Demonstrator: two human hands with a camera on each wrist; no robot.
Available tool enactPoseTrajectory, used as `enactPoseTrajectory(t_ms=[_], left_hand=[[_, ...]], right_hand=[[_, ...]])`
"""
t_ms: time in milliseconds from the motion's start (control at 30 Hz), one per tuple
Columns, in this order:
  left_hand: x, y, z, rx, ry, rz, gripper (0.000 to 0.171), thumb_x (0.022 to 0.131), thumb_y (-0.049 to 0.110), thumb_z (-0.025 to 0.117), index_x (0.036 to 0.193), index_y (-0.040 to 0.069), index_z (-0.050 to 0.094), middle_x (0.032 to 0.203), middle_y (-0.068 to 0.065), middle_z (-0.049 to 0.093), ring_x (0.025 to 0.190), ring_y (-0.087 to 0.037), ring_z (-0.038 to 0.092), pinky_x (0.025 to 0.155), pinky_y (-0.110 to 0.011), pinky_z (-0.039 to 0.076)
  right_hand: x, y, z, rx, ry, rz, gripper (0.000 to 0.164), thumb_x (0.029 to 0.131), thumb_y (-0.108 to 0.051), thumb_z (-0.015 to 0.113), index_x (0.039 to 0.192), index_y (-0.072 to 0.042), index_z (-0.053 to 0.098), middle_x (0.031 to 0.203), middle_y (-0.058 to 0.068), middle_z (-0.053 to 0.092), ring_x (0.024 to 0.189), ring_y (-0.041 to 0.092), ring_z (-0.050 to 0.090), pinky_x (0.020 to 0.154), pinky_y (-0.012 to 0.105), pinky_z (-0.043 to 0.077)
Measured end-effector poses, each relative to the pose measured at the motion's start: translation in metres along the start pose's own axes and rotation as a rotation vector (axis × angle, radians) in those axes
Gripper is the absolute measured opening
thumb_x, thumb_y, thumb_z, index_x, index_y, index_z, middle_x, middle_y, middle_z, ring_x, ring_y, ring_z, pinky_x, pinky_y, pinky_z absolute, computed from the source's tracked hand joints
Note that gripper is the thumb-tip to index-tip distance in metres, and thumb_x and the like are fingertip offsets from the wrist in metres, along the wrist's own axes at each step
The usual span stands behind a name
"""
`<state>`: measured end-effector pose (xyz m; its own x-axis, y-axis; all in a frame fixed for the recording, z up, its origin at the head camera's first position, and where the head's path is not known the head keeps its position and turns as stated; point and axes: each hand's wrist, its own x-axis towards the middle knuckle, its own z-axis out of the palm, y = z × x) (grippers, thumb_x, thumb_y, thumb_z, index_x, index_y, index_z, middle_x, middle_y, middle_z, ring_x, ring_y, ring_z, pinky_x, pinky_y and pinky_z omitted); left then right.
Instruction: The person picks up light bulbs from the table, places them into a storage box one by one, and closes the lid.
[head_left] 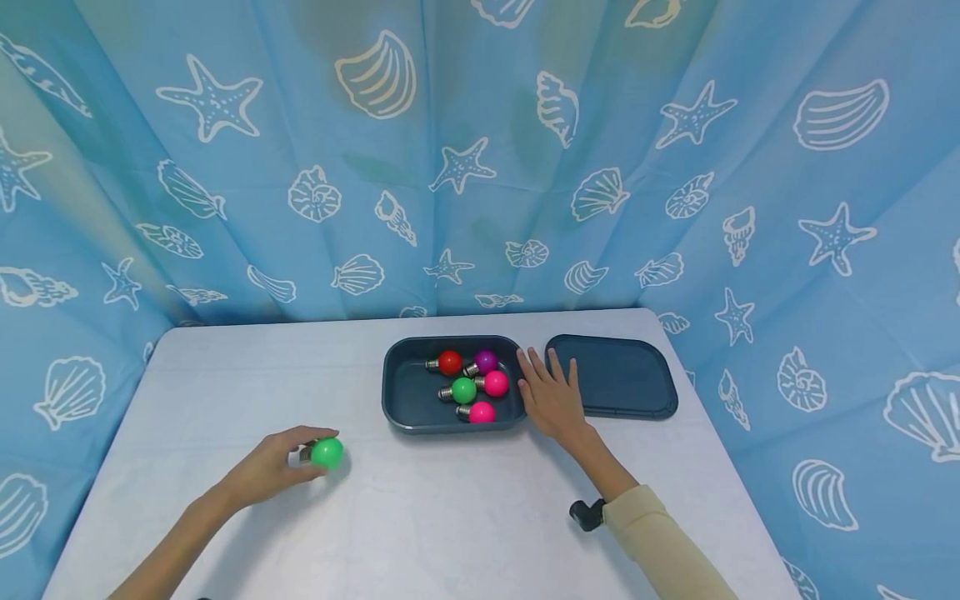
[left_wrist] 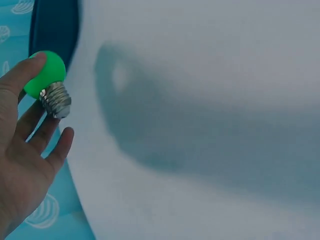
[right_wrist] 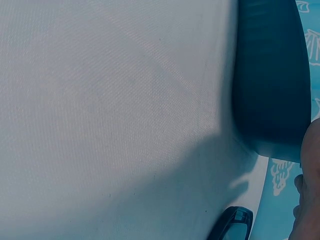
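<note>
My left hand (head_left: 270, 468) pinches a green light bulb (head_left: 327, 452) between thumb and fingers, held over the white table left of the tray. In the left wrist view the bulb's silver screw base (left_wrist: 56, 100) points down toward the lower right. My right hand (head_left: 553, 398) lies with straight fingers at the right end of a dark blue tray (head_left: 408, 422), fingertips right at its rim. Inside the tray lie several bulbs: a red one (head_left: 450, 362), a purple one (head_left: 486, 361), another green one (head_left: 463, 390) and pink ones (head_left: 496, 383).
A dark blue lid (head_left: 622, 375) lies flat on the table right of the tray, close beside my right hand. The white table (head_left: 450, 517) extends in front. A blue curtain (head_left: 480, 217) with shell and starfish prints hangs behind and at both sides.
</note>
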<state>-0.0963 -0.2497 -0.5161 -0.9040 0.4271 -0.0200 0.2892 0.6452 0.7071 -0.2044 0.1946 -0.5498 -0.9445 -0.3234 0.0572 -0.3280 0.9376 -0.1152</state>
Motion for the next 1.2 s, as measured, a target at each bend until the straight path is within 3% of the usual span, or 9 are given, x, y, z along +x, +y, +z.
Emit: enactPoseTrajectory(t_ms=[300, 633, 967, 1200], left_hand=[[0.029, 0.027, -0.011, 0.032, 0.119, 0.038, 0.052, 0.081, 0.005, 0.082, 0.129, -0.002, 0.063, 0.116, -0.010, 0.068, 0.091, -0.018, 0.062, 0.083, -0.047, 0.056], [0.066, 0.052, 0.004, -0.005, 0.217, 0.039, 0.051, 0.083, 0.012, 0.082, 0.128, -0.002, 0.063, 0.112, -0.009, 0.070, 0.088, -0.018, 0.065, 0.081, -0.042, 0.058], [0.102, 0.071, 0.022, -0.058, 0.220, 0.034, 0.049, 0.085, 0.016, 0.082, 0.127, -0.002, 0.063, 0.106, -0.008, 0.070, 0.089, -0.021, 0.066, 0.081, -0.041, 0.058], [0.125, 0.080, 0.034, -0.012, 0.216, -0.001, 0.046, 0.086, 0.020, 0.080, 0.126, 0.000, 0.064, 0.102, -0.008, 0.071, 0.084, -0.019, 0.063, 0.076, -0.033, 0.057]], right_hand=[[-0.001, 0.000, 0.000, 0.004, 0.006, 0.000, 0.053, 0.109, -0.031, 0.032, 0.159, -0.014, 0.027, 0.161, 0.010, 0.028, 0.147, 0.042, 0.018, 0.115, 0.067, 0.007], [0.001, 0.000, 0.001, -0.006, 0.003, -0.006, 0.053, 0.109, -0.032, 0.032, 0.159, -0.015, 0.026, 0.161, 0.010, 0.028, 0.148, 0.041, 0.018, 0.115, 0.067, 0.008], [0.001, 0.000, -0.001, -0.007, -0.002, -0.005, 0.053, 0.109, -0.032, 0.032, 0.159, -0.015, 0.026, 0.161, 0.010, 0.027, 0.148, 0.042, 0.018, 0.115, 0.066, 0.005], [-0.001, 0.001, -0.001, -0.003, 0.007, -0.008, 0.053, 0.109, -0.032, 0.033, 0.159, -0.015, 0.027, 0.161, 0.010, 0.028, 0.147, 0.042, 0.019, 0.115, 0.066, 0.006]])
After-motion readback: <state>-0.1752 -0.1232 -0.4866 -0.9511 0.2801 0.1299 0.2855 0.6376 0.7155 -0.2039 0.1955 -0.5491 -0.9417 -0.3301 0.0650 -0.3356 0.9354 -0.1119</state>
